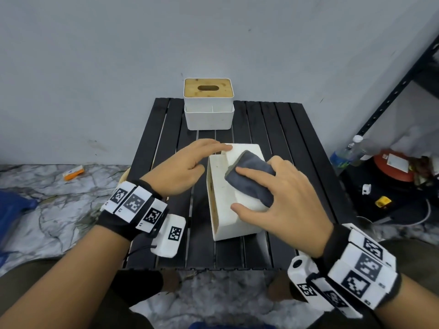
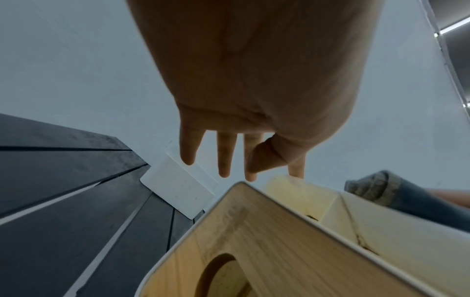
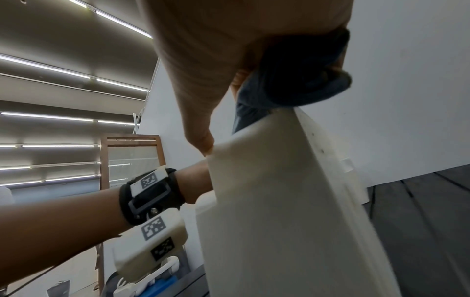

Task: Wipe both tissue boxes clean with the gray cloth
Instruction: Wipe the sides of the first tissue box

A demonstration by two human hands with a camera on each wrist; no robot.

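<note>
White plastic tissue box with wooden lid [image 1: 237, 227] is laid on its side on the black slatted table [image 1: 273, 129]; folded gray cloth [image 1: 249, 176] is gripped and pressed on its top face by the right hand [image 1: 292, 198], far corner steadied by the left hand [image 1: 180, 169], fingers straight. Box is judged light, stiff, slide-prone: best braced at corners. No writing is readable; second white lidded box [image 1: 209, 119] is seen upright behind.

It looked like a storage workroom: a black metal rack [image 1: 401, 85], ceiling strip lights [image 3: 50, 68], a cluttered marbled floor [image 1: 59, 210].
</note>
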